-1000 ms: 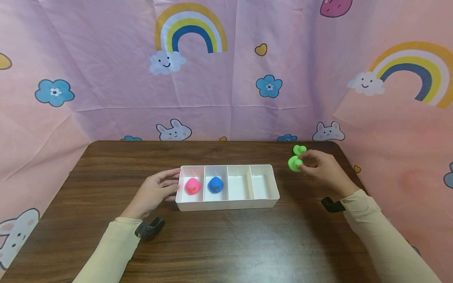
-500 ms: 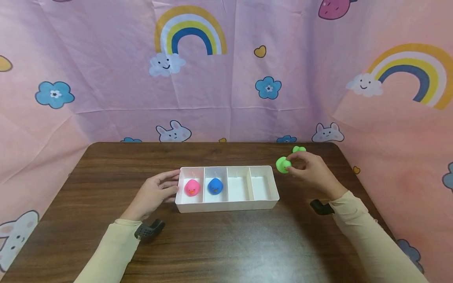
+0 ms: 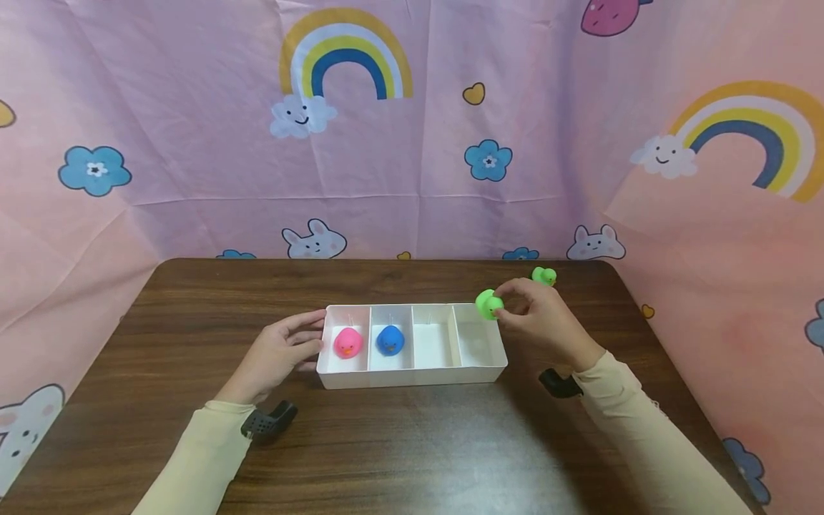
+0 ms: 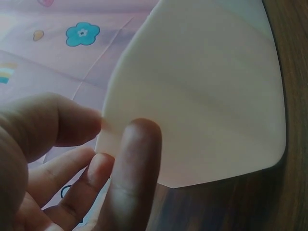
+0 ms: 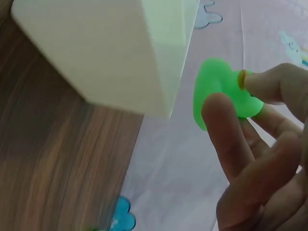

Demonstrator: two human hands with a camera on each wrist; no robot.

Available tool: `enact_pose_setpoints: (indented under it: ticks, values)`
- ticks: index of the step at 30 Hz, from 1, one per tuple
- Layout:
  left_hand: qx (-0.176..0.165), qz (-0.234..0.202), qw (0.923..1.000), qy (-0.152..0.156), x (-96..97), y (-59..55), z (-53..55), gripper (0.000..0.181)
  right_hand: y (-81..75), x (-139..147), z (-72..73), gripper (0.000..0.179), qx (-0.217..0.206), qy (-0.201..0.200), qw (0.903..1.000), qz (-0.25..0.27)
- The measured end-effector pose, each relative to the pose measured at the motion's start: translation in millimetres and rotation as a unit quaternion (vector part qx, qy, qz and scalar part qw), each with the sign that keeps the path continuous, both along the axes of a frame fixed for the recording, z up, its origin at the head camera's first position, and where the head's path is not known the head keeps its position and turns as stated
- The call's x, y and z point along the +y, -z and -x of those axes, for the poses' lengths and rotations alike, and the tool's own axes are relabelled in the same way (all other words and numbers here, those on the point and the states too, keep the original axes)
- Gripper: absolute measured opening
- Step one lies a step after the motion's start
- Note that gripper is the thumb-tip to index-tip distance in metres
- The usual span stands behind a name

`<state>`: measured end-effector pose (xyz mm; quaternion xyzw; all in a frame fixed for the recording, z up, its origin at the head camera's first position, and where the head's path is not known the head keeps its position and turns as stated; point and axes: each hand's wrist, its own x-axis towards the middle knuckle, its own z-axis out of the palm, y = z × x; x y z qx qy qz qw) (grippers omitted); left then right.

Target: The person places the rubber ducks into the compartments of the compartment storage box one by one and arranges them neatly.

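A white divided tray (image 3: 412, 377) stands on the table, a pink rubber duck (image 3: 348, 343) in its leftmost compartment and a blue rubber duck (image 3: 390, 340) in the one beside it. My left hand (image 3: 273, 354) rests at the tray's left end; in the left wrist view its fingertips (image 4: 142, 139) touch the outside of the end wall. Between thumb and fingers, my right hand (image 3: 547, 318) pinches a green rubber duck (image 3: 487, 305) over the back right corner of the tray. The right wrist view shows this green duck (image 5: 211, 86) above the rim, its orange beak partly behind a finger.
A second green duck (image 3: 543, 276) sits on the table behind my right hand. The tray's two right compartments hold no ducks. The brown table (image 3: 399, 450) ends at the back against a patterned pink cloth (image 3: 412, 143).
My right hand has carried the green duck leftward, away from the other green duck, to the tray's right end. The left hand has stayed at the tray.
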<state>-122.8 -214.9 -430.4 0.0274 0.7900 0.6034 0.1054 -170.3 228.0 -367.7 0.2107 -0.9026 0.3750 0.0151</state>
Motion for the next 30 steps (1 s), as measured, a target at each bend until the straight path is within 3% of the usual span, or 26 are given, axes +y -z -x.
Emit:
enact_pose_setpoints:
  ticks: [8,19,30]
  values:
    - [-0.009,-0.002,0.9999,-0.005,1.0,-1.5,0.0,0.057,-1.8,-27,-3.2,0.022,0.034,-0.028,0.9989,-0.014]
    - [-0.013,-0.004,0.9999,-0.006,1.1,-1.0,-1.5,0.057,7.5,-58,-5.8,0.019,0.011,-0.054,0.9984,-0.012]
    - [-0.007,-0.002,1.0000,-0.005,0.3,0.2,-1.0,0.059,27.3,-80,-3.8,0.021,0.006,-0.048,0.9964,-0.070]
